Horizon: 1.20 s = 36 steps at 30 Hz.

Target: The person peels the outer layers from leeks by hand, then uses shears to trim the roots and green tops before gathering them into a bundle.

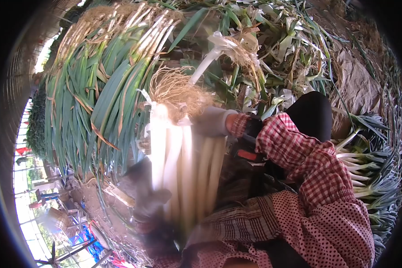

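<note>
A bundle of leeks stands upright in front of me, its white stalks side by side and a brown tuft of roots at the top. My left hand, in a grey glove and blurred, is closed around the left side of the stalks, low down. Up near the root end, my right hand in a pale glove lies against the right side of the bundle; its fingers are hidden and smeared. The leaf ends drop out of sight near my lap. Just beyond the roots is a single leek with a peeled white stalk.
Long green leeks lie stacked at the left, roots away from me. Beyond my hands is a heap of leaf scraps and peelings. More leeks lie along the right, near brown sheeting. Blue material shows at lower left.
</note>
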Tool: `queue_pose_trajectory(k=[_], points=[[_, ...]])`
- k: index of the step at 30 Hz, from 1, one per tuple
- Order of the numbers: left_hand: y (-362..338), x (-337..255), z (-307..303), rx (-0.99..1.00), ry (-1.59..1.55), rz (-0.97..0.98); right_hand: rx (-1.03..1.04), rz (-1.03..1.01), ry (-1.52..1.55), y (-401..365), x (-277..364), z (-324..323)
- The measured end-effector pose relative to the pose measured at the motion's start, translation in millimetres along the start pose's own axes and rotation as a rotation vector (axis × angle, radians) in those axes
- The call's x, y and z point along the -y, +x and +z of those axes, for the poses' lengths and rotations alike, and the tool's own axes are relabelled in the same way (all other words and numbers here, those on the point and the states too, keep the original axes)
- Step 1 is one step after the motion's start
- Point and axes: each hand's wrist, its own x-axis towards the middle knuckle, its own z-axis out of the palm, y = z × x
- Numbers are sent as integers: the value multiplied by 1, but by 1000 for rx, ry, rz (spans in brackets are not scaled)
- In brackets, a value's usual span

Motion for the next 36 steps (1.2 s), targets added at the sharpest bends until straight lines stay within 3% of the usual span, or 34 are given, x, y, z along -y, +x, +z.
queue_pose_trajectory(k=[2, 5, 12, 14, 16, 18, 20, 22, 24, 27, 31, 36], points=[[-1, 4, -4, -9, 9, -2, -14, -4, -147, 0, 11, -3], [-5, 1, -1, -39, -30, -22, -61, 187, -24, -7, 16, 2], [-3, 6, 0, -98, 23, -4, -109, 244, -142, 9, 3, 14], [-6, 11, 0, -118, 42, -19, -201, 297, -75, 21, -30, -10], [-5, -4, 4, -77, 44, 13, -284, 262, -267, 17, -68, -26], [-13, 6, 4, -118, -122, 2, -247, 510, -139, -37, -57, -83], [-22, 7, 5, -95, -366, -28, -750, 548, 133, -70, -103, -59], [-20, -1, 8, -98, -377, -23, -289, 390, -59, -87, -88, -30], [-14, -14, 16, -156, -265, -4, -85, 129, -14, -82, -51, 2], [-11, -13, 10, -125, -106, -22, -159, -191, -8, -46, -20, 41], [-8, -5, -7, 46, -42, -39, -143, -41, -92, -40, -32, 45], [-7, -16, 3, 164, -24, -162, -432, 354, -194, -56, -115, -48]])
